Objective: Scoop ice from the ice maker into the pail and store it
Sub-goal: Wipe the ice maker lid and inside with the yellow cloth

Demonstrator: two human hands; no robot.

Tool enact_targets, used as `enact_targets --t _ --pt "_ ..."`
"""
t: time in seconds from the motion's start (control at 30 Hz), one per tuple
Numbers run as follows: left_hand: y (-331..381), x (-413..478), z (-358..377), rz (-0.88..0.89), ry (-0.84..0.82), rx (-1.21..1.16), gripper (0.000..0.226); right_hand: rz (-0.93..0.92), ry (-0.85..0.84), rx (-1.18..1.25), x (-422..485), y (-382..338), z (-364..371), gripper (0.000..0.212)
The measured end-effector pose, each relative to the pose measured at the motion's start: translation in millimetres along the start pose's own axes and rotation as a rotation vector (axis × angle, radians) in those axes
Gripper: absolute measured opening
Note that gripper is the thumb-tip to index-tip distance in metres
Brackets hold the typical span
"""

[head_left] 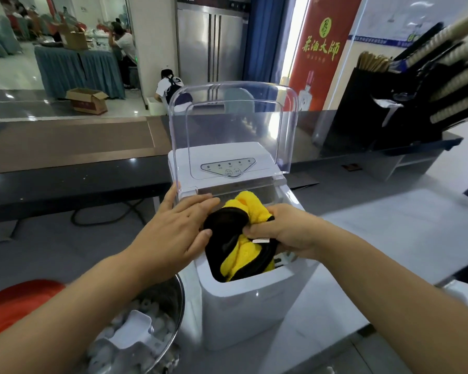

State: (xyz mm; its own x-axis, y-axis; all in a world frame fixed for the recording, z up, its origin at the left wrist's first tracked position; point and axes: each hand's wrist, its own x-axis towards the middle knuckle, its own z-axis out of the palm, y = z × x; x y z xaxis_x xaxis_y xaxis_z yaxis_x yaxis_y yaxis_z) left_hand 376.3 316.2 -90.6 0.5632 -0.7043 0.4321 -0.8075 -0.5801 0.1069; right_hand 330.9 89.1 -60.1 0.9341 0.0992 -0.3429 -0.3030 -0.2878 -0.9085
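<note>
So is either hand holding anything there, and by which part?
The right hand grips the yellow-and-black cloth by its bunched black edge, over the open ice maker. The left hand holds nothing; its fingers are straight.

The white ice maker (243, 306) is standing with its clear lid (233, 125) raised upright behind the top opening, while just beside its front left the steel pail (181, 298) is holding white ice pieces (141, 309) with a white scoop (131, 330) lying on them.

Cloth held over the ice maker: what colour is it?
The cloth is yellow and black; head view.
</note>
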Motion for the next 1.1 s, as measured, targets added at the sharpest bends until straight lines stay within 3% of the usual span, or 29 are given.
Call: enact_targets --t 0.2,0.37,0.47,0.57,0.67,0.77,0.93,1.1 --pt "27.5 8.3 -13.0 -0.156 0.176 0.027 0.05 -0.126 0.075 0.154 -21.3 -1.2 -24.4 0.019" --pt "66.4 27.4 -21.3 -0.34 0.311 -0.129 0.044 -0.234 0.05 0.18 -43.6 -3.8 -49.6 0.017" --pt "96.6 47.6 -21.0 -0.464 0.211 -0.464 0.05 -0.255 0.032 0.239 -61.7 -1.1 -76.0 0.027" --pt "129.4 74.7 -20.8 -0.561 0.166 -0.811 0.032 -0.262 -0.037 0.327 -81.4 7.0 -106.8 0.033" --pt "162.1 99.2 -19.8 -0.579 0.205 -0.919 0.01 -0.223 -0.121 0.417 -95.1 19.9 -133.9 0.032" --pt "194.3 121.8 -14.6 -0.606 0.209 -1.008 0.023 -0.12 -0.157 0.535 -104.1 38.7 -156.8 0.034" --pt "232.2 156.4 -2.3 -0.617 0.259 -0.986 0.022 0.026 -0.014 0.524 -108.0 74.2 -182.9 0.049" --pt "252.3 179.1 13.5 -0.641 0.267 -1.098 0.023 -0.061 0.184 0.232 -110.6 89.8 -200.3 0.046"
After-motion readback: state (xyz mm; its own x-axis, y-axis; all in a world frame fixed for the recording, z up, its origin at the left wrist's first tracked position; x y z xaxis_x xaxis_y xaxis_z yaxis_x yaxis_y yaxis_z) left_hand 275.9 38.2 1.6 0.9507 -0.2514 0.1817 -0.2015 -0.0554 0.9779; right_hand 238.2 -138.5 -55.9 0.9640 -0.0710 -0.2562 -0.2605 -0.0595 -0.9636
